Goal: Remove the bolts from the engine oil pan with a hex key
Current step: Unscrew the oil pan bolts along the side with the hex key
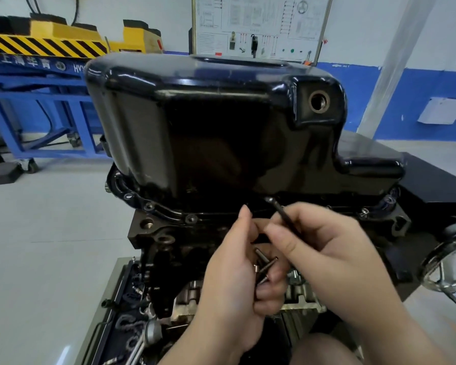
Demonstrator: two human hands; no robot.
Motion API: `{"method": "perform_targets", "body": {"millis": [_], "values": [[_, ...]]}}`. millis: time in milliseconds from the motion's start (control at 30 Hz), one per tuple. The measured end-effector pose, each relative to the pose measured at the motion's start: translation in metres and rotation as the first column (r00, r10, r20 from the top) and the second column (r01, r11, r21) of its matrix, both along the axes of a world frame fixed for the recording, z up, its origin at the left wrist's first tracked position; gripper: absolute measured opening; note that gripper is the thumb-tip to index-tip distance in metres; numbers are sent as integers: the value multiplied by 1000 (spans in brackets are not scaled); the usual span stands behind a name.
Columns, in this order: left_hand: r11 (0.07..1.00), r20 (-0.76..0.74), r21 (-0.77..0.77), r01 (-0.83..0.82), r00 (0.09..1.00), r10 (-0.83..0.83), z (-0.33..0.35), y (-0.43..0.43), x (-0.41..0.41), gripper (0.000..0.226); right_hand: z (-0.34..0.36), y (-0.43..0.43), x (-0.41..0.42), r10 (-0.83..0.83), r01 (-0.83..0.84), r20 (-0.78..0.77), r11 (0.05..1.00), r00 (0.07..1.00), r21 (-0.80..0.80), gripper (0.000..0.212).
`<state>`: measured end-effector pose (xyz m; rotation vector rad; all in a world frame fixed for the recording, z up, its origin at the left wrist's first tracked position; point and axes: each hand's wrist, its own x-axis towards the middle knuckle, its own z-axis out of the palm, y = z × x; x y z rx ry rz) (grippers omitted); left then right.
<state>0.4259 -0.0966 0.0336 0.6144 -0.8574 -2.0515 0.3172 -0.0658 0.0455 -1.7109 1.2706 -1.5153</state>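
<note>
**Loose bolts in one hand, hex key in the other**

The glossy black pressed-steel oil pan sat upside down on the dark cast-metal engine block, filling the middle of the view from nine to three o'clock. Both hands met at about five o'clock from the pan's centre, just below its front flange.

The left hand was cupped, its fingers curled around a small bundle of silver-grey loose bolts lying against the palm. The right hand, at three o'clock of the left, pinched a thin black hex key between thumb and fingers. The key slanted toward eleven o'clock. Its tip lay just beside the flange edge, though whether it touched could not be told.

Two round socket-head flange bolts were seated along the flange at the pan's seven o'clock corner. A round brass-coloured drain hole opened at the pan's two o'clock. A chrome handwheel stood at the view's four o'clock edge, and a blue steel frame at ten o'clock.
</note>
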Motion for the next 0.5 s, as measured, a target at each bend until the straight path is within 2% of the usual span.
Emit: {"method": "perform_targets", "body": {"millis": [67,167,300,400,500], "values": [[1000,51,-10,5,999,-4,-1,1,-1,55,-5,3,-4,5,-2,-22,994,1000,112,6],[1000,152,-28,-1,988,6,-2,2,-2,73,-7,6,-8,7,5,-76,987,997,163,13],[1000,227,-21,5,974,-1,0,4,-4,69,-2,8,-9,50,-29,-120,985,992,170,7],[1000,255,-29,3,967,4,-3,4,-4,72,0,9,-10,33,2,-200,985,979,171,19],[999,265,-50,-6,964,20,-5,3,-2,74,-1,10,-9,13,33,-244,983,970,182,14]]}}
